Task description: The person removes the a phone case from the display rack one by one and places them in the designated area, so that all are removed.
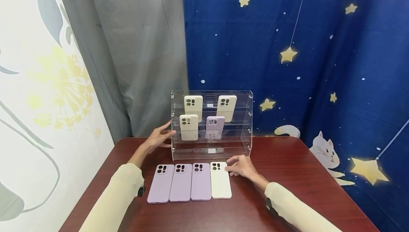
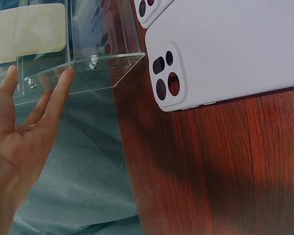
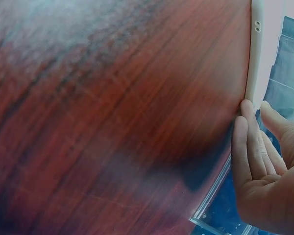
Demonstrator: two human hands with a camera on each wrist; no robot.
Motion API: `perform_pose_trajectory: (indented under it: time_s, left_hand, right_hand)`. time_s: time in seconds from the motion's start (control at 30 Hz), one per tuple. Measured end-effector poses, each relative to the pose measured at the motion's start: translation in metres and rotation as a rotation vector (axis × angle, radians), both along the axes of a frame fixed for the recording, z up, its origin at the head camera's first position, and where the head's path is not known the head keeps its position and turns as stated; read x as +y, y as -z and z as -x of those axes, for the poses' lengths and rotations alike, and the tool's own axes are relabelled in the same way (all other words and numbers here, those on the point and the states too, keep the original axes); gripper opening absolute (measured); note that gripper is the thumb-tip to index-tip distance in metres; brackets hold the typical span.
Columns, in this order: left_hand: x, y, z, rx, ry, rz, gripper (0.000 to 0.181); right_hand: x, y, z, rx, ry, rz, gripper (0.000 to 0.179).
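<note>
A clear acrylic tiered display stand point(image 1: 212, 150) is on the table. My left hand point(image 1: 157, 138) touches its left side panel, fingers extended along the clear edge in the left wrist view point(image 2: 32, 132). White phone cases point(image 1: 193, 105) and a lilac phone case point(image 1: 214, 127) lean on its tiers. In front, lilac phone cases point(image 1: 180, 186) lie flat in a row, ending at the right with a white phone case point(image 1: 221, 184). My right hand point(image 1: 241, 166) is at that white case's upper right corner, its fingertips against the edge point(image 3: 255, 54) and fairly straight in the right wrist view.
The reddish-brown wooden table point(image 1: 274, 196) extends to both sides of the row. Behind it hang a grey curtain point(image 1: 143, 47) and a blue curtain point(image 1: 255, 47) with stars. A patterned white panel point(image 1: 48, 93) stands at the left.
</note>
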State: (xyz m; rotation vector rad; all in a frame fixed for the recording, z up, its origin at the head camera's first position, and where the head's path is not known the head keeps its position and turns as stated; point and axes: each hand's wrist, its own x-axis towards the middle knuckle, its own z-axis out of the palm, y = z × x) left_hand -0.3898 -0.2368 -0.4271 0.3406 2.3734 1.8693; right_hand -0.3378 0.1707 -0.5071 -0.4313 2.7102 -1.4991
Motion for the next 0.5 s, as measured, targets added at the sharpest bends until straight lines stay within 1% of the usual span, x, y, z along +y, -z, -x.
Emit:
perform_pose_trajectory:
  time_s: [0.2, 0.37, 0.5]
  left_hand:
    - [0.001, 0.000, 0.000, 0.002, -0.006, -0.004, 0.075]
    - [0.001, 0.000, 0.000, 0.002, -0.006, 0.001, 0.075]
    - [0.001, 0.001, 0.000, -0.001, -0.006, -0.006, 0.074]
  right_hand:
    - [0.004, -0.005, 0.001, -0.003, -0.017, 0.034, 0.031]
    - [0.005, -0.009, 0.004, 0.043, -0.038, 0.031, 0.032]
    - [0.006, -0.014, 0.006, 0.089, -0.034, 0.008, 0.034]
